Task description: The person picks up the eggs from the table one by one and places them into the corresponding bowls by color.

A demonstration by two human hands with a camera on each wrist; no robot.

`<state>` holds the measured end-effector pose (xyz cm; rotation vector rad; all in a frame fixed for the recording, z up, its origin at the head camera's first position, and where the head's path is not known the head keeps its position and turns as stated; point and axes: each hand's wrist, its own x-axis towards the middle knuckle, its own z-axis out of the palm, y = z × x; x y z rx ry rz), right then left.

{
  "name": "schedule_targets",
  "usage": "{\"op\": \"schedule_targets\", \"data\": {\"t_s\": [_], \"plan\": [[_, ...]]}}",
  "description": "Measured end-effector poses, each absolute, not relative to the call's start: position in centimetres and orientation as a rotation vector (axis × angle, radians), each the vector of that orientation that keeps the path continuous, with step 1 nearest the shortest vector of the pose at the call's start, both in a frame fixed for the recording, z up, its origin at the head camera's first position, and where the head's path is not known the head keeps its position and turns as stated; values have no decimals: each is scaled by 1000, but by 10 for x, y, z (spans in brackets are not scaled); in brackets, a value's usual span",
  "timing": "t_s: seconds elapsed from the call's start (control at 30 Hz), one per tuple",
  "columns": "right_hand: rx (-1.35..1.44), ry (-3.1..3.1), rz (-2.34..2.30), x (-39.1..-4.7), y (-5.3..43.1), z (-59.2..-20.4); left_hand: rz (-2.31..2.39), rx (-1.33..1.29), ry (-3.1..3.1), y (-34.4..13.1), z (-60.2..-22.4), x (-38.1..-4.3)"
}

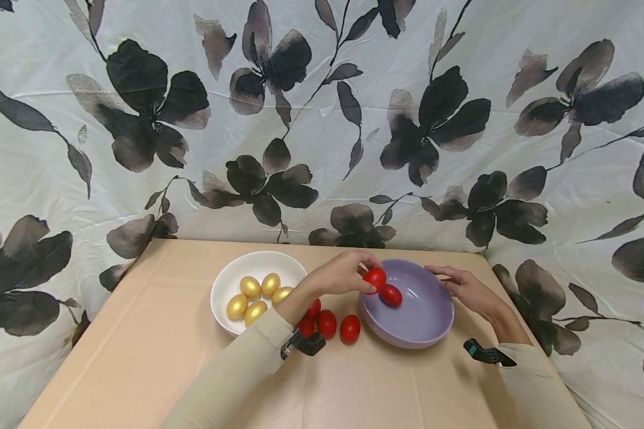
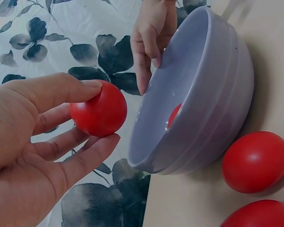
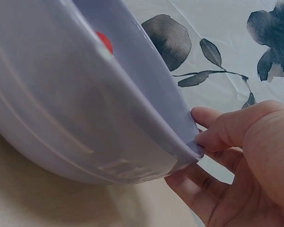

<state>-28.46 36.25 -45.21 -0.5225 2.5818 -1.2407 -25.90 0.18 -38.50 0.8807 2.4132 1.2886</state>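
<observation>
A red egg (image 1: 375, 279) is held between the thumb and fingertips of my left hand (image 1: 343, 274), over the left side of the purple bowl (image 1: 421, 319). Inside that bowl lies another red egg (image 1: 390, 295), partly hidden by the bowl wall in both wrist views. My right hand (image 1: 467, 289) pinches the bowl's right rim, thumb on the inner side and fingers beneath the outside, as the right wrist view (image 3: 255, 156) shows. Several more red eggs (image 1: 327, 323) rest on the table left of the purple bowl, some partly covered by my left forearm.
To the left stands a white bowl (image 1: 220, 280) with several golden eggs (image 1: 250, 287) in it. My left sleeve overlaps its right edge. The tan table (image 1: 139, 357) ends at a floral cloth (image 1: 349, 179) hanging behind it.
</observation>
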Motion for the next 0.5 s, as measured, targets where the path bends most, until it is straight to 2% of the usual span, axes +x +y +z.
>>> {"op": "schedule_targets", "data": {"t_s": [0.5], "plan": [[-527, 2547, -1287, -285, 363, -453, 1230, 957, 2375, 11, -393, -266]]}}
